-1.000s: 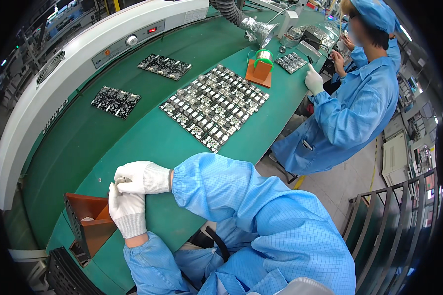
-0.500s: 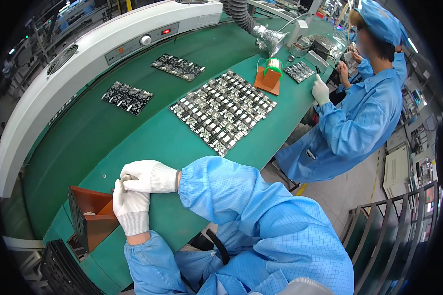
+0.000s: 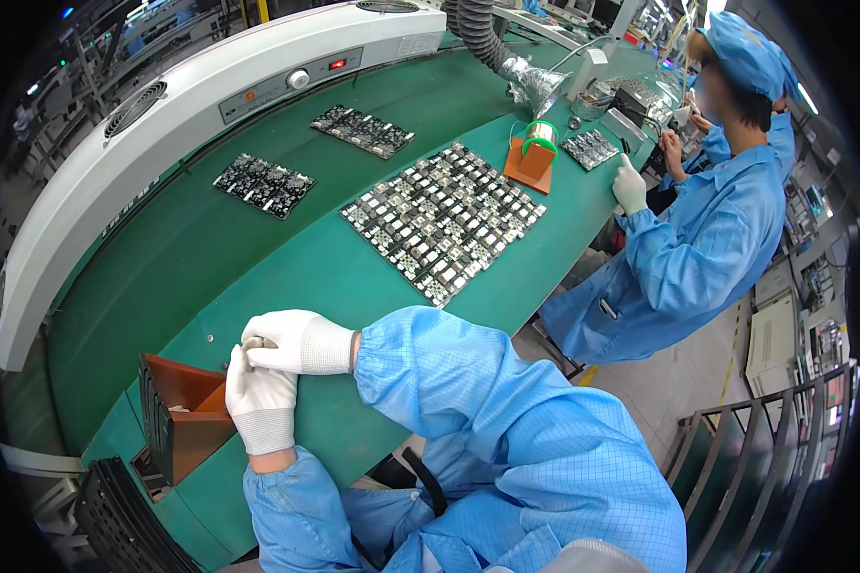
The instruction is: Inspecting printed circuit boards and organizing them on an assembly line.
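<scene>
Surface (image 3: pixel 296 277), green, runs from lower left to upper right, a darker green strip (image 3: pixel 162 267) along its rear. Next in size?

"White curved housing (image 3: pixel 186 95), arching over the upper left. Then a co-worker (image 3: pixel 707 229) in blue cap and coat, seated farther along at the right."

"Boards?"

"One close-packed block of circuit boards (image 3: pixel 444 222), lying flat, well apart from the wearer's hands. Brown bin (image 3: pixel 201 444) at the near left end of the surface. Then two dark circuit boards (image 3: pixel 264 185), apart from each other on the darker strip."

"State of each hand?"

"Both white-gloved, together. Right hand (image 3: pixel 299 342) lies across from the right, fingers bent, meeting the left hand (image 3: pixel 263 396) at the fingertips. Whether either is clamped on something small: cannot tell, the gloves hide it."

"Bin relative to the left hand?"

"Just beside it, on its left. Contact: cannot tell."

"Remaining items, descending?"

"Brown stand (image 3: pixel 528 170) past the block, bearing a wire reel (image 3: pixel 540 137) with a green rim. Smallest: a pale round piece (image 3: pixel 210 338) on the surface, near the right hand's fingertips, not touching."
</scene>
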The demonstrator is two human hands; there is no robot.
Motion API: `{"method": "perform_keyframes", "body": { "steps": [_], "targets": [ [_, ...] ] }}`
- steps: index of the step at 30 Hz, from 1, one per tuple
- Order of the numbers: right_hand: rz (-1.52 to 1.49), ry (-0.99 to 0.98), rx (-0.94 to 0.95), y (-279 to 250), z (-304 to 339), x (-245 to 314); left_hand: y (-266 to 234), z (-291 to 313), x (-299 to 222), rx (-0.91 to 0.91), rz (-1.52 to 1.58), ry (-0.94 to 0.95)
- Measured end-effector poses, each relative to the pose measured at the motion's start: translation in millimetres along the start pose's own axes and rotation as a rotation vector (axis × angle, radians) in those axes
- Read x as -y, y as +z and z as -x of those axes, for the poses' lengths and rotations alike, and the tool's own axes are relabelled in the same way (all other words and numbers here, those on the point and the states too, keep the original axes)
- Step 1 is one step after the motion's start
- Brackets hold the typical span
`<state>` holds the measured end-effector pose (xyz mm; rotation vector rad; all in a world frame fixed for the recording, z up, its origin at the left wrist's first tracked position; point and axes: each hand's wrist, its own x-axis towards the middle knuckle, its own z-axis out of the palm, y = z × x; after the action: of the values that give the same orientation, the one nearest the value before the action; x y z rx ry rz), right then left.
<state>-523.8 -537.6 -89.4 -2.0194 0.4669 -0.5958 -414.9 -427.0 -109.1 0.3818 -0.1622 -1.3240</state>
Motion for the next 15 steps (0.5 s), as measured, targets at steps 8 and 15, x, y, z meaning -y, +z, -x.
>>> {"method": "perform_keyframes", "body": {
  "steps": [8,15],
  "targets": [
    [0.035,0.018,0.022,-0.8,-0.6,0.4,2.0,0.1,-0.5,0.021,0.016,-0.005],
    [0.047,0.026,0.033,-1.3,0.2,1.0,3.2,0.8,1.1,-0.005,-0.011,0.013]
  ]
}}
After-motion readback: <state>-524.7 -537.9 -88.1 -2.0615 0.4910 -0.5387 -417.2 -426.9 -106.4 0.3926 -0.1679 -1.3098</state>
